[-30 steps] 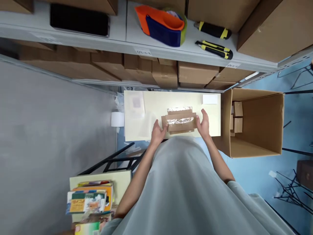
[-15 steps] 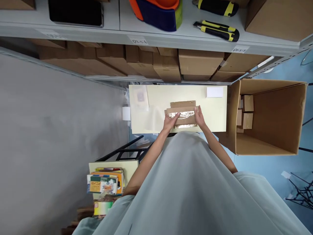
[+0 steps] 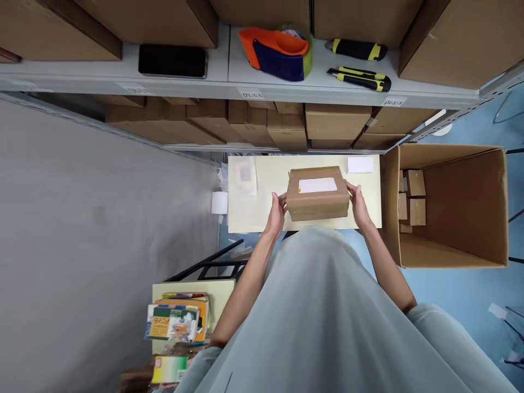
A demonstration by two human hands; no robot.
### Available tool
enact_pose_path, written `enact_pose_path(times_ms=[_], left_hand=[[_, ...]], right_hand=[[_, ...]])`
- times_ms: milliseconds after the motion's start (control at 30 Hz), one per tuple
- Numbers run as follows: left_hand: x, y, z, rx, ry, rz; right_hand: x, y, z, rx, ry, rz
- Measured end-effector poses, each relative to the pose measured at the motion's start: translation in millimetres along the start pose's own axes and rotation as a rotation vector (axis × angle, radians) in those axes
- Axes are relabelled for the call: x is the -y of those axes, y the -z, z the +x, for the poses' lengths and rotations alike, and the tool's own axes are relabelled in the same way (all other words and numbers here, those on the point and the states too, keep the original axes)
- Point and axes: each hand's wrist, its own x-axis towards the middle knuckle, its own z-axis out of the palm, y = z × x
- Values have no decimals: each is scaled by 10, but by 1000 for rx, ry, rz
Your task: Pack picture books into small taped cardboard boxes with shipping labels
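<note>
A brown cardboard box point(image 3: 317, 205) with a white label point(image 3: 317, 185) on its top is held between my two hands over the cream table point(image 3: 266, 218). At its left end, my left hand point(image 3: 277, 213) grips with the fingers against the side and the thumb raised. My right hand point(image 3: 358, 205) presses the opposite end, its fingertips partly behind the box edge. The box is slightly tilted, label side up, and a taped seam shows on the side facing me. Whether its underside touches the table cannot be seen.
A large open carton point(image 3: 462, 207) with several small boxes stands at the right. Ahead, a shelf holds a tape dispenser point(image 3: 282, 57), a box cutter point(image 3: 360, 79), a phone point(image 3: 172, 61) and cartons. Books point(image 3: 176, 322) lie lower left. A white label stack point(image 3: 360, 165) sits at the table's back right.
The box has been turned over, from a taped flat face to the labelled face. My hands have moved apart to its two ends. The view has shifted slightly.
</note>
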Motion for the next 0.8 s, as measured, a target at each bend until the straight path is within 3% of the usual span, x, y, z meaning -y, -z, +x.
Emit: enact_pose_path(times_ms=[133, 267, 533, 667, 800], left_hand=[[-108, 41, -46, -34, -88, 25], [7, 59, 49, -20, -55, 37], [427, 181, 360, 6, 92, 163], [494, 279, 527, -65, 157, 205], [395, 305, 707, -101, 166, 220]], right_hand=[[-114, 58, -128, -167, 43, 338], [-359, -148, -80, -233, -1, 590], [-683, -559, 106, -160, -189, 593], [-679, -570, 249, -183, -240, 503], [-548, -512, 388, -158, -254, 480]])
